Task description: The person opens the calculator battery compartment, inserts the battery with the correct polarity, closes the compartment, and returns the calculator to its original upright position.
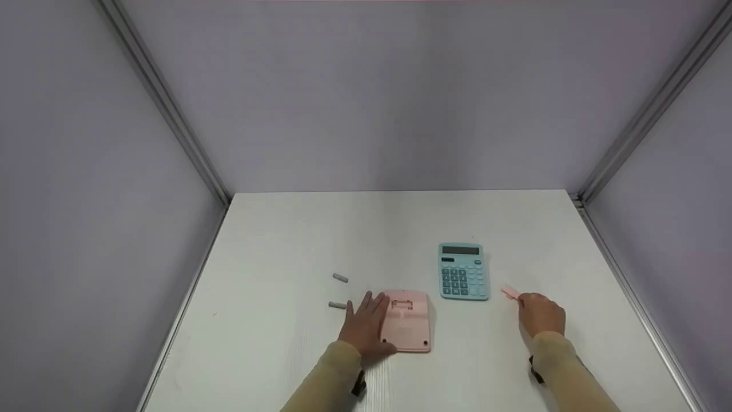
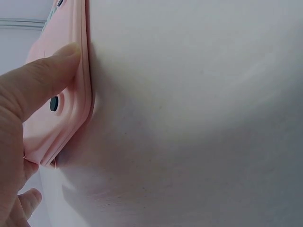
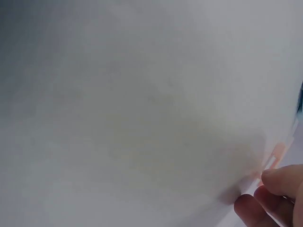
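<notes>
A pink calculator (image 1: pixel 407 329) lies face down on the table, its battery compartment (image 1: pixel 402 305) uncovered. My left hand (image 1: pixel 363 327) rests along its left side with fingers spread. In the left wrist view, the thumb (image 2: pixel 52 71) presses on the calculator's back (image 2: pixel 71 28) near a small dark foot. To the right, my right hand (image 1: pixel 541 315) pinches a small pink battery cover (image 1: pixel 510 292) between thumb and fingers. The right wrist view shows this cover (image 3: pixel 279 150) partly behind the fingertips. Two grey batteries, one farther back (image 1: pixel 340 278) and one by the left fingertips (image 1: pixel 337 305), lie left of the calculator.
A blue calculator (image 1: pixel 464 272) lies face up between the pink one and the right hand, slightly farther back. The white table (image 1: pixel 274 246) is bounded by grey panels (image 1: pixel 400 97) at the back and both sides, with metal frame rails (image 1: pixel 171 114) at the corners.
</notes>
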Available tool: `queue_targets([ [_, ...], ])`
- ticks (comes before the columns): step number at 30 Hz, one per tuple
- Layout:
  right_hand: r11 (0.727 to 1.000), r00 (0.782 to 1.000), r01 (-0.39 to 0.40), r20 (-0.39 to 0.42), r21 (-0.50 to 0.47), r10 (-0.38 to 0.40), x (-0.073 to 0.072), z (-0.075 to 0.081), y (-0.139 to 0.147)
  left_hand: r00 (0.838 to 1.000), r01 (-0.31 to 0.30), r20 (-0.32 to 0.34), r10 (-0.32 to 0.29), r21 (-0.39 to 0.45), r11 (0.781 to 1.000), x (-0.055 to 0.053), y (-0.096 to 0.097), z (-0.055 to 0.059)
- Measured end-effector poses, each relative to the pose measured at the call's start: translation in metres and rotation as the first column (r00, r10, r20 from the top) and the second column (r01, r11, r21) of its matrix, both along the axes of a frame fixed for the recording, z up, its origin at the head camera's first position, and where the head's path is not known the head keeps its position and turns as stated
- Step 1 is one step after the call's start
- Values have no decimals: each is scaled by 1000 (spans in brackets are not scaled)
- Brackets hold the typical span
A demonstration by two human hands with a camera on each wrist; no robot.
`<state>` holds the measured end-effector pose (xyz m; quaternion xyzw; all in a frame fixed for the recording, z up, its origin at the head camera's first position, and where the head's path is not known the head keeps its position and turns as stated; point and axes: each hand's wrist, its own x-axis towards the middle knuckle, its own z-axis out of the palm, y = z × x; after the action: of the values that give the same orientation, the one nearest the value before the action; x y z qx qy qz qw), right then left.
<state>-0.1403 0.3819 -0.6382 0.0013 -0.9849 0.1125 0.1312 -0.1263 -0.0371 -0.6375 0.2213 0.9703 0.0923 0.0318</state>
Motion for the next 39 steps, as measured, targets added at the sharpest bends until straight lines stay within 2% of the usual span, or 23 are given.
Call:
queue_targets([
  [7,999,1000,11,8,-30,-10,0,5,-3,1000,-7,1,6,15,1000,0,-1,-3],
  [13,999,998,23,-65,-28,-25,-3,9,-7,1000,-12,17,11,41,999,0,0,-3],
  [17,1000,991,10,-131,-26,-14,-6,11,-17,1000,-8,2,8,41,999,0,0,-4],
  [22,997,971,-75,-229,-35,65,-8,16,-36,1000,-6,-6,6,30,1000,-1,1,-5],
  [29,983,948,-182,-269,-23,170,-10,22,-62,1000,-8,1,8,33,999,-1,2,-4],
  [35,943,900,-331,-286,37,328,-12,19,-81,1000,-15,16,15,17,1000,-1,1,-4],
  [39,924,881,-375,-280,78,381,-12,17,-95,999,-19,27,18,22,1000,-1,1,-3],
])
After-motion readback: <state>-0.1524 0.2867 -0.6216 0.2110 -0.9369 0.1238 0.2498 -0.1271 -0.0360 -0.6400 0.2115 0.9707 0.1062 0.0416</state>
